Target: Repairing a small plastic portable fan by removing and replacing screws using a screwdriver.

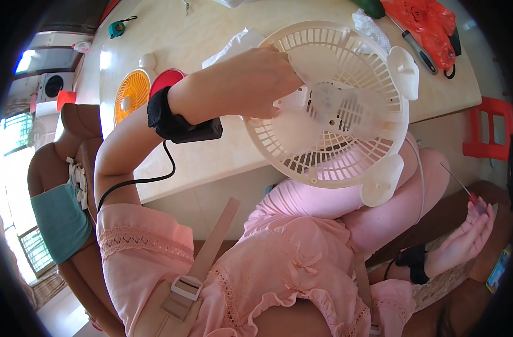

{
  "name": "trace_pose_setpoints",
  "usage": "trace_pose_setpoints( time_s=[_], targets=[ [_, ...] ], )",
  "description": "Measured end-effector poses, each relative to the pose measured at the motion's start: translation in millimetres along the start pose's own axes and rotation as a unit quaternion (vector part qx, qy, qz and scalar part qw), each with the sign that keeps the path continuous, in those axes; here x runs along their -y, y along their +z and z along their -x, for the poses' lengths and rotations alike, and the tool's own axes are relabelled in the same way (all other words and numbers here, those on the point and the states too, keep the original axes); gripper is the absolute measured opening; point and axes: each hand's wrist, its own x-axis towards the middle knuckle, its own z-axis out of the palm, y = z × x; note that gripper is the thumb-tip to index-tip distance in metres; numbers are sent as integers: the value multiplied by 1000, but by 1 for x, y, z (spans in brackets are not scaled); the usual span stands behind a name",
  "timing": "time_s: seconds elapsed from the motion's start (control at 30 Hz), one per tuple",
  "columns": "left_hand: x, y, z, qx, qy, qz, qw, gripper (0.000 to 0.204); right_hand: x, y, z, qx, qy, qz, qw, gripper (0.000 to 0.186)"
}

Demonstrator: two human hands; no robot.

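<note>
A white fan (332, 42) with a round slatted grille, pale translucent blades and a motor housing at its middle leans over the table's edge above my lap. My left hand (262, 81) reaches across the grille's left side and is closed on the fan; some of its fingertips are hidden. Two white lobes stick out from the fan's right rim. Off to the right, beyond my knee, my right hand (463, 236) is closed around a screwdriver (458, 181) with a thin metal shaft and a red collar. The shaft points up and left, apart from the fan.
On the table (301, 8) lie an orange fan grille (131, 95), a red round piece (165, 80), a tape measure (117, 29), white plastic, another screwdriver (422, 56) and a red bag (422, 25). A white cord (421, 185) crosses my leg. A red stool (488, 130) stands right.
</note>
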Motion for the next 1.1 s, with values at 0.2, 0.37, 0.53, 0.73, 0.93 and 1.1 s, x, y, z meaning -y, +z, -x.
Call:
trace_pose_setpoints(
  time_s=[0.2, 0.37, 0.53, 0.73, 0.93, 1.1],
  targets=[
    [-1, 5, 2, -15, -12, 31, 999, 41, 8, 11, 0, 34, -4, -16, 999, 33],
    [-5, 5, 12, -50, -13, 90, 995, 45, 19, 20, -3, 67, -12, -27, 997, 33],
    [8, -12, 2, 25, 1, 186, 982, 53, 19, 19, -6, 98, -39, -50, 993, 32],
    [13, -25, -30, 284, -91, 229, 926, 62, 15, 19, 1, 80, -45, -48, 995, 30],
    [20, -25, -43, 282, -102, 245, 922, 55, 4, -2, 4, 63, -20, -50, 997, 30],
    [10, -44, -52, 387, -172, 238, 874, 44, -2, -15, 1, 53, -17, -34, 998, 30]
  ],
)
